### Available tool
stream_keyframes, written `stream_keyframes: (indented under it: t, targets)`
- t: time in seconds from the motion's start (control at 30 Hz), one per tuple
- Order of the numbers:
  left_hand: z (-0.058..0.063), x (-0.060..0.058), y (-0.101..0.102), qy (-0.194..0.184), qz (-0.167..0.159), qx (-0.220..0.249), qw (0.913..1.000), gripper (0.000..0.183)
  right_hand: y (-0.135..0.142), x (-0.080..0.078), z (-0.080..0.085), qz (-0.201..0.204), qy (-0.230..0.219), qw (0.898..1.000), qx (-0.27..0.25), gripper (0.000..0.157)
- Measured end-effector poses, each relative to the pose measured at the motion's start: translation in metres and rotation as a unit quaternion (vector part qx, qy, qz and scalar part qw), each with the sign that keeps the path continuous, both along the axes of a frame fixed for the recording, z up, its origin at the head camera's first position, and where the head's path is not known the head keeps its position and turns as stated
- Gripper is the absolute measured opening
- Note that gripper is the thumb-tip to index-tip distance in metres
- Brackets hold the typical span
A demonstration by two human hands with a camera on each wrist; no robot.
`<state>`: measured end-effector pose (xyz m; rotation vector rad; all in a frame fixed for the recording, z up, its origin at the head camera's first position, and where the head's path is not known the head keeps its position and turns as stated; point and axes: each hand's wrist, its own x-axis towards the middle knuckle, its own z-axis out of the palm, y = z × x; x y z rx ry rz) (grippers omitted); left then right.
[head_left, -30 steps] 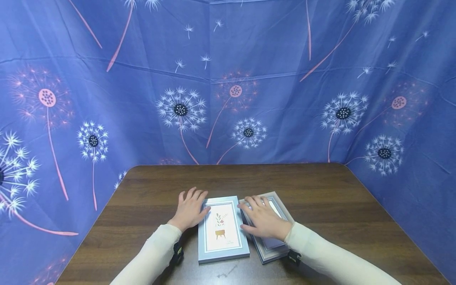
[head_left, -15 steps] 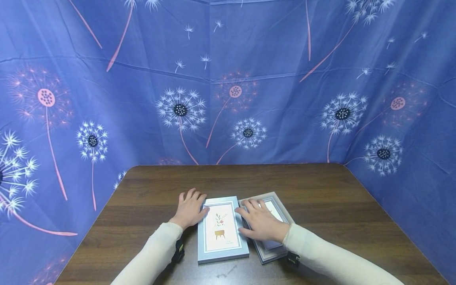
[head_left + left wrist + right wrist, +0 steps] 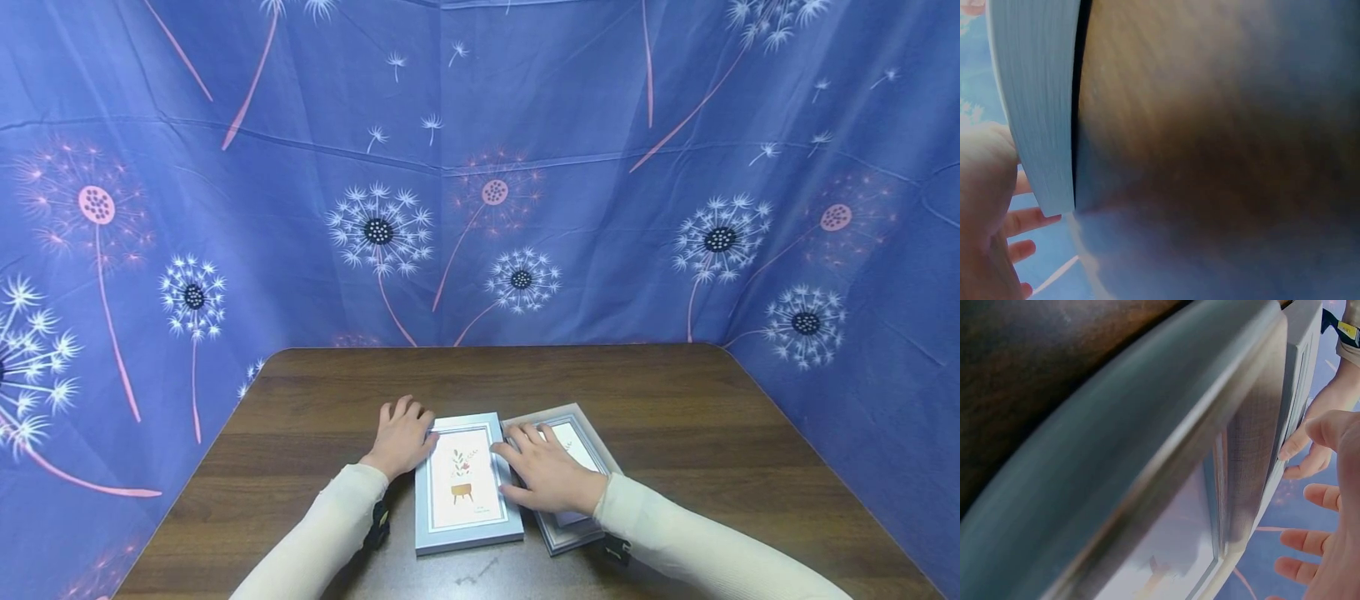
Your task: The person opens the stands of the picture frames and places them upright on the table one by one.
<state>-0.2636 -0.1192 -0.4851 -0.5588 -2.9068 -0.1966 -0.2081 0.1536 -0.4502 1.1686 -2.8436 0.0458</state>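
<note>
A light blue picture frame [image 3: 467, 471], its print showing a plant in a mustard pot on legs, lies flat near the table's front. My left hand [image 3: 400, 440] rests at its upper left corner, thumb at the rim and the other fingers spread past the edge. The left wrist view shows the frame's pale side [image 3: 1038, 94] with the fingers beyond its end. Right of it lies a tilted greyish-beige picture frame [image 3: 592, 442] with a blue-grey side. My right hand [image 3: 551, 477] is over that frame, covering much of it, fingers loosely spread, index finger and thumb overlapping the blue frame's right edge.
Both frames lie on a dark brown wooden table [image 3: 300, 408]. A blue curtain [image 3: 600, 208] with dandelion prints hangs behind the table and along its sides. A dark band with a yellow mark [image 3: 1347, 329] sits on the left wrist.
My right hand has moved slightly left, from over the beige frame to the blue frame's right edge. The left hand stays at the blue frame's upper left corner; the frames barely shift.
</note>
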Motion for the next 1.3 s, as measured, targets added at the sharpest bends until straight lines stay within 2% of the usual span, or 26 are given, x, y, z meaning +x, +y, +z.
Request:
stream_keyframes:
  t: [0.27,0.57,1.03,1.3]
  targets:
    - [0.002,-0.002,0.004,-0.002,0.002,-0.004,1.0,0.032,0.002,0.001,0.0,0.002,0.0,1.0,-0.001,0.055]
    - [0.004,-0.004,0.007,0.009,-0.001,-0.041,0.9991,0.031,0.002,-0.001,0.001,-0.002,0.007,1.0,-0.007,0.056]
    - [0.009,0.002,0.002,0.021,-0.004,-0.061,0.9979,0.029,0.011,-0.004,0.006,-0.01,0.032,0.998,-0.047,0.054]
    - [0.018,0.006,0.001,0.043,-0.006,-0.077,0.9961,0.031,0.018,-0.007,0.007,-0.02,0.052,0.997,-0.058,0.055]
